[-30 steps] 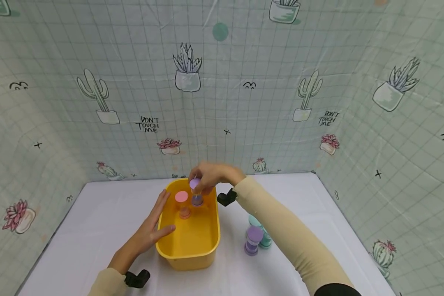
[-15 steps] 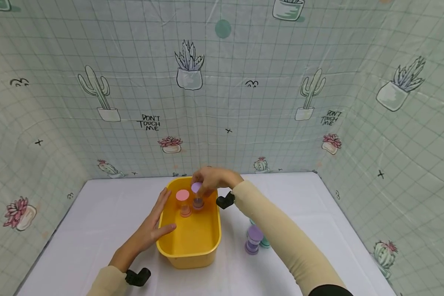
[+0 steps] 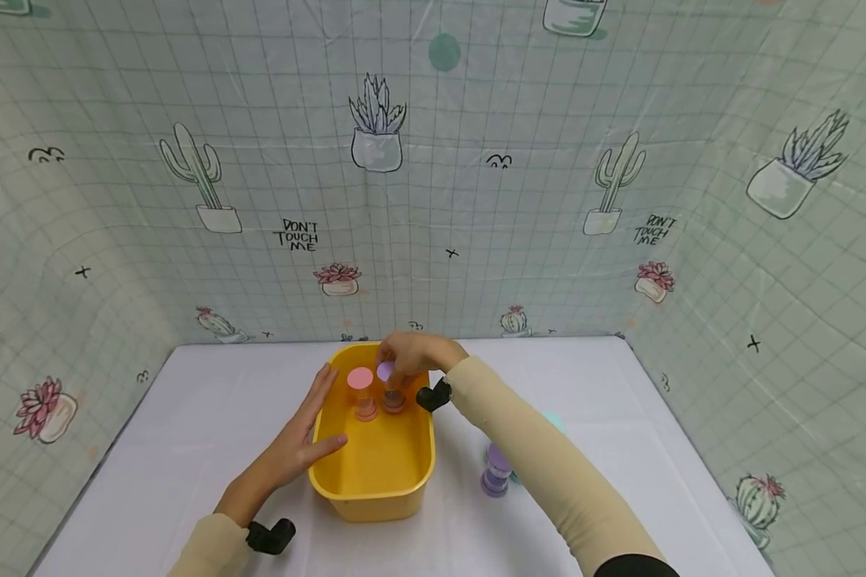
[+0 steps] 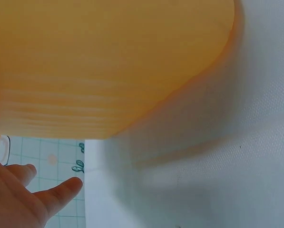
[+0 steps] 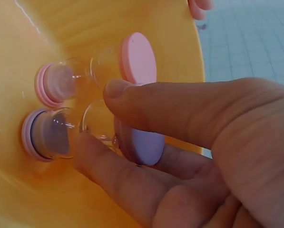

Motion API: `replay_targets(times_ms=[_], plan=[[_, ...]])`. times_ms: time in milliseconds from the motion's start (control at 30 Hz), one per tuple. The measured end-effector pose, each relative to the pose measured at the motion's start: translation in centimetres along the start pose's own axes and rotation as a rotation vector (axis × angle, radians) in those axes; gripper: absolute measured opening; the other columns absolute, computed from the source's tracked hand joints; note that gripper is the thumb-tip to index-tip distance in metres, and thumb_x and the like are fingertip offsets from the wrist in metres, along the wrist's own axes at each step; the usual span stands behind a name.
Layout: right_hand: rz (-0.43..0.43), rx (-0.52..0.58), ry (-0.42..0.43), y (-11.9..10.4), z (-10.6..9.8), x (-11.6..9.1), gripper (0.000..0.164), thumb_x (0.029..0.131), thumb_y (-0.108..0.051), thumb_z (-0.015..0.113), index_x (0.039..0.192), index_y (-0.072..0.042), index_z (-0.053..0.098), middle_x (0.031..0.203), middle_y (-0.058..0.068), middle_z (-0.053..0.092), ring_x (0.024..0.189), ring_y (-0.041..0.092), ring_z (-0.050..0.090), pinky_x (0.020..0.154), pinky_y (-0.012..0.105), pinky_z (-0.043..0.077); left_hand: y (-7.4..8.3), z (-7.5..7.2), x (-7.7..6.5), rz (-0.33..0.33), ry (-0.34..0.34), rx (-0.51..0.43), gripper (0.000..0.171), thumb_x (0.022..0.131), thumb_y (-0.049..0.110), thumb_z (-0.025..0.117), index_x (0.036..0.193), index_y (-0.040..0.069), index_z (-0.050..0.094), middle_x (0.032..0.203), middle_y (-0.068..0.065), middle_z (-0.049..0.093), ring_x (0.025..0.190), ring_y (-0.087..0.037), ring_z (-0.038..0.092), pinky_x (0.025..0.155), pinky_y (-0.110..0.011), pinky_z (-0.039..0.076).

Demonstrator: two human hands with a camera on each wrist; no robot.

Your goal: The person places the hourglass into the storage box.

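My right hand (image 3: 417, 357) reaches into the yellow plastic tub (image 3: 375, 509) and pinches a purple-capped hourglass (image 5: 146, 145) between thumb and fingers. That hourglass stands at the far end of the tub, its base down at the bottom. Right beside it a pink hourglass (image 3: 361, 378) stands upright, its pink cap (image 5: 139, 57) close to my thumb. My left hand (image 3: 289, 461) rests on the tub's left rim with fingers straight and thumb over the inside. In the left wrist view spread fingers show below the tub's wall (image 4: 108, 71).
Right of the tub, a second purple hourglass (image 3: 496, 471) stands on the white-covered table (image 3: 462, 529). Teal hourglass parts (image 3: 554, 420) peek out from behind my right sleeve (image 3: 548, 449). A patterned cloth wall (image 3: 433, 200) rises behind the table.
My right hand has lowered slightly with the purple-capped hourglass, bringing it down beside the pink one. The left hand keeps its place on the rim. The view has shifted slightly.
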State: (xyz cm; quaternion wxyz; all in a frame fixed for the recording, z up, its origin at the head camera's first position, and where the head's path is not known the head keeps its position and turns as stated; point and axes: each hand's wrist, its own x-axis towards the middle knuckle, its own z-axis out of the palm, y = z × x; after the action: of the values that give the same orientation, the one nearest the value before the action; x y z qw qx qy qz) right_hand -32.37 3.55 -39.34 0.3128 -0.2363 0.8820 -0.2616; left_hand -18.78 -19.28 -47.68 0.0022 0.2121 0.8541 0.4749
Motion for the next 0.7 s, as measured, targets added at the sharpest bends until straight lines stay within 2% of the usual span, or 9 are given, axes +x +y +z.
replay_targets(times_ms=[367, 700], plan=[[0.060, -0.101, 0.020, -0.79, 0.23, 0.35, 0.035, 0.086, -0.013, 0.084, 0.118, -0.013, 0.070, 0.105, 0.002, 0.067, 0.098, 0.020, 0.062, 0.088, 0.029, 0.058, -0.15, -0.11, 0.13, -0.008, 0.002, 0.008, 0.095, 0.092, 0.038, 0.067, 0.167, 0.016, 0.013, 0.174, -0.017, -0.002, 0.157, -0.051, 0.006, 0.115, -0.078, 0.014], [0.061, -0.114, -0.010, -0.80, 0.55, 0.66, 0.029, 0.086, -0.009, 0.082, 0.111, -0.017, 0.071, 0.104, 0.000, 0.068, 0.100, 0.021, 0.062, 0.091, 0.031, 0.057, -0.16, -0.10, -0.06, -0.014, 0.005, 0.028, 0.096, 0.092, 0.040, 0.068, 0.167, 0.015, 0.013, 0.174, -0.017, -0.001, 0.156, -0.052, 0.006, 0.114, -0.078, 0.013]])
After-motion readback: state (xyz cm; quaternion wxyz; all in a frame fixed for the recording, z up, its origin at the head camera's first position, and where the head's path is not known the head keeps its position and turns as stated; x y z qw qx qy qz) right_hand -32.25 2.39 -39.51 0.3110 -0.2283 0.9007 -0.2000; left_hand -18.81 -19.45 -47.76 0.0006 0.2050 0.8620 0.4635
